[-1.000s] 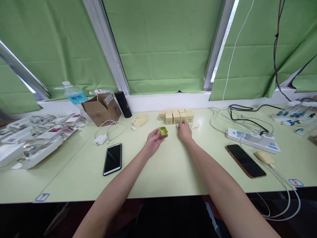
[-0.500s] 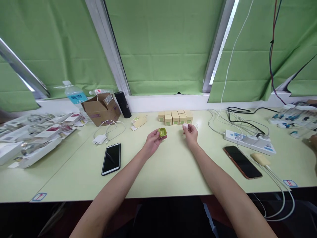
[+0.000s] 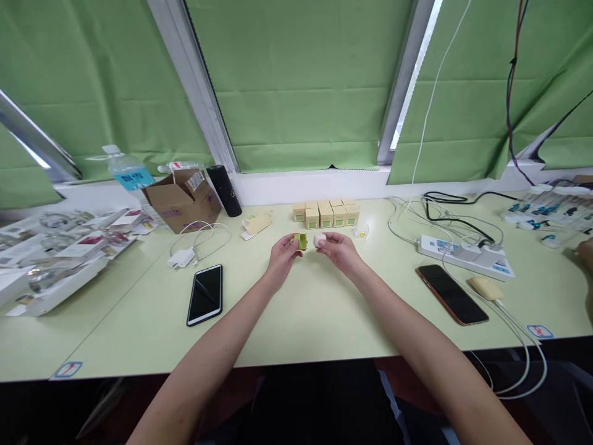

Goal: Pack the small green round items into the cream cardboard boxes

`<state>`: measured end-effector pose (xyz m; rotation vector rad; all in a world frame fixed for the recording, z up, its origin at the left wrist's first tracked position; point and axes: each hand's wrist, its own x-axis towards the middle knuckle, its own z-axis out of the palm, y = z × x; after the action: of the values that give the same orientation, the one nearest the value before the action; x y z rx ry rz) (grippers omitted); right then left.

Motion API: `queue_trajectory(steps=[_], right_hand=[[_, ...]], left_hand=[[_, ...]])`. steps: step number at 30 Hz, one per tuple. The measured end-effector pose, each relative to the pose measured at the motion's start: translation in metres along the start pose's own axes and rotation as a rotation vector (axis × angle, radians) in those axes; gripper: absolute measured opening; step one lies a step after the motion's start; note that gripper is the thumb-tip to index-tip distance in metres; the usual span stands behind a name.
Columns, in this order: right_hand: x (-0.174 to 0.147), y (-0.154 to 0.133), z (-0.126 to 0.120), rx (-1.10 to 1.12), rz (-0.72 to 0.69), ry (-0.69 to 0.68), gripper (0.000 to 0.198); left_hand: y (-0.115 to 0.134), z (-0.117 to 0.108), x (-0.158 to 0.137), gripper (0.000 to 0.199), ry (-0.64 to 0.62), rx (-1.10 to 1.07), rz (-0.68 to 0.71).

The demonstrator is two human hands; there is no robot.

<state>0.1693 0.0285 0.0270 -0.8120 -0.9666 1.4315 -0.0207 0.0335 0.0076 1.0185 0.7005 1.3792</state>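
My left hand [image 3: 280,259] grips a small green hollow case [image 3: 301,241], its open side turned to the right. Facing it, a small white rounded piece [image 3: 319,240] is pinched in the fingertips of my right hand [image 3: 341,252]. A narrow gap separates the two pieces, above the middle of the table. Behind my hands several small cream boxes [image 3: 326,216] with green labels stand in a tight group. A little clear container [image 3: 361,231] sits to their right, and an opened cream box [image 3: 256,224] lies to their left.
On the left are a phone [image 3: 205,295], a white charger [image 3: 182,258], a cardboard box [image 3: 184,201] and trays of packaged goods [image 3: 69,262]. To the right lie another phone [image 3: 451,295], a power strip [image 3: 466,256] and loose cables. Part of another person's hand [image 3: 585,248] shows at the right edge.
My right hand has moved left with the white piece, close to the green case. The green case has turned toward it. The clear container has come into plain view.
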Motion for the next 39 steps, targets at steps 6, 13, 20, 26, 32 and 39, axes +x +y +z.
queue_trajectory(steps=[6, 13, 20, 26, 32, 39], right_hand=[[-0.011, 0.008, 0.005, 0.005, -0.066, 0.03, 0.052], [-0.018, 0.012, 0.003, -0.083, -0.055, 0.03, 0.051], [-0.02, 0.014, 0.005, -0.114, -0.046, 0.014, 0.047], [-0.021, 0.013, 0.005, -0.133, -0.053, -0.023, 0.047], [-0.02, 0.016, 0.003, -0.155, -0.047, -0.008, 0.05], [-0.014, 0.026, -0.003, -0.172, -0.043, 0.011, 0.054]], left_hand=[[0.002, 0.004, -0.004, 0.052, -0.019, 0.118, 0.039], [0.004, 0.012, -0.009, 0.053, -0.07, 0.241, 0.087], [0.01, 0.016, -0.011, 0.05, -0.064, 0.275, 0.09], [0.016, 0.019, -0.016, 0.045, -0.099, 0.281, 0.076], [0.012, 0.018, -0.016, 0.047, -0.121, 0.327, 0.102], [0.003, 0.016, -0.013, 0.055, -0.113, 0.432, 0.161]])
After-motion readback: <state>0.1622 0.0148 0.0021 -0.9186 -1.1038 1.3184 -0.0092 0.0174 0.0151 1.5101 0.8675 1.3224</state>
